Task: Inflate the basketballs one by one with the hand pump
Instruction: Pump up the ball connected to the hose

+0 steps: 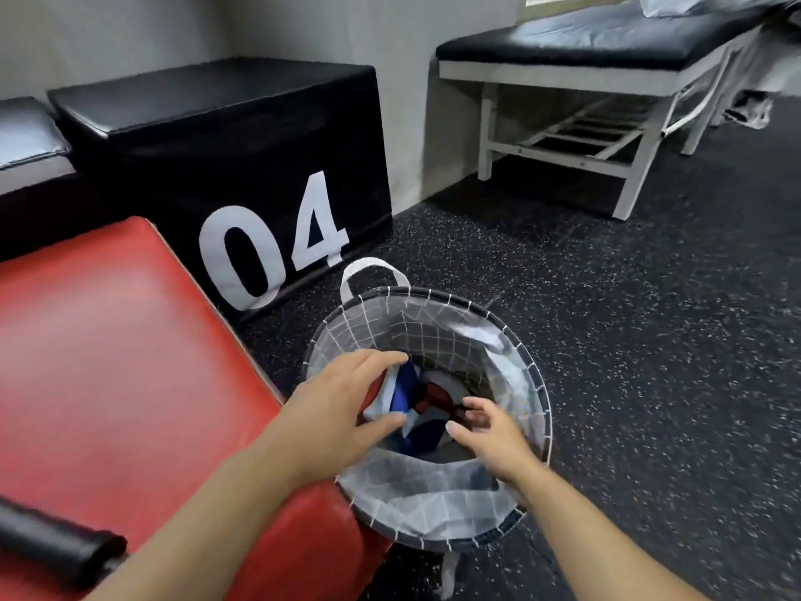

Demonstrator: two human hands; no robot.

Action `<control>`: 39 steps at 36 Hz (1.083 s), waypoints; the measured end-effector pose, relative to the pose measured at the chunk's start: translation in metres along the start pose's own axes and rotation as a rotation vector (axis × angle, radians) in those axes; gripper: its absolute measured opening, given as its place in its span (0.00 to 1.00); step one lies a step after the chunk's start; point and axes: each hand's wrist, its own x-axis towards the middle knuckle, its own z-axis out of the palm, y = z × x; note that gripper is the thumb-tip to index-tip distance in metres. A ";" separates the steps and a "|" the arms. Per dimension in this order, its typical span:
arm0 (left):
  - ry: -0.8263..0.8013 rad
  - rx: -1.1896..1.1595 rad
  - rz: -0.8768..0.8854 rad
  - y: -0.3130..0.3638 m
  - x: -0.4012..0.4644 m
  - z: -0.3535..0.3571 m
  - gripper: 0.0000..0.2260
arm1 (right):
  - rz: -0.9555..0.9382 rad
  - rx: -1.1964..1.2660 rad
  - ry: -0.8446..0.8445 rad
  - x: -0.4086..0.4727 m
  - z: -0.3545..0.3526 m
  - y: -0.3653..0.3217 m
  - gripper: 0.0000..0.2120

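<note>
Both of our hands were down in the mouth of a round fabric basket (pixel 427 501) with a grid lining, standing on the speckled rubber floor (pixel 650 340) just beside a red padded bench (pixel 108 362). Our left hand (pixel 333 412) had its fingers curled over one side of a deflated basketball (pixel 401 394) — red, white and blue panels, crumpled — with the thumb under it, so it was gripping or about to grip; contact was blurred, hard to confirm fully. Our right hand (pixel 485 431) was near the ball's other side, fingers spread and loosely bent, holding nothing that we could see.

The ball lay in the bottom of the basket, folded on itself; more panels showed under it, possibly a second ball, we couldn't tell.

Handling judgement: flat like this it should be light, floppy and soft, with no round shape to cup, so we'd take a fold of the skin in a full-hand pinch and support the slack with the other hand. The valve wasn't visible. No hand pump was clearly in view; a black cylinder (pixel 56 544) at the bench's near edge was unidentified.

A black box marked 04 (pixel 242 167) stood behind the bench, a white-framed padded table (pixel 607 58) beyond.
</note>
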 end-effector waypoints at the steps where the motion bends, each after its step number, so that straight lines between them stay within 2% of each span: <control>1: -0.001 0.008 0.001 -0.003 0.011 0.001 0.28 | 0.009 0.000 0.000 0.009 0.004 0.007 0.27; 6: -0.044 0.086 0.023 -0.017 0.053 0.020 0.30 | -0.005 0.013 -0.015 0.061 0.031 0.028 0.26; 12: 0.008 -0.030 -0.088 -0.034 0.062 0.033 0.29 | 0.084 0.060 -0.168 0.111 0.061 0.032 0.19; 19: -0.010 -0.018 -0.108 -0.033 0.063 0.034 0.30 | 0.168 0.097 -0.181 0.124 0.069 0.042 0.24; 29: 0.049 0.014 -0.081 -0.019 0.059 0.023 0.26 | 0.083 0.059 -0.037 0.057 0.006 0.002 0.17; 35: 0.184 -0.071 -0.098 0.011 0.023 -0.004 0.26 | -0.003 0.150 -0.041 -0.018 -0.030 -0.059 0.13; 39: 0.275 -0.172 -0.106 0.024 -0.023 -0.030 0.28 | -0.129 0.234 -0.054 -0.086 -0.039 -0.117 0.11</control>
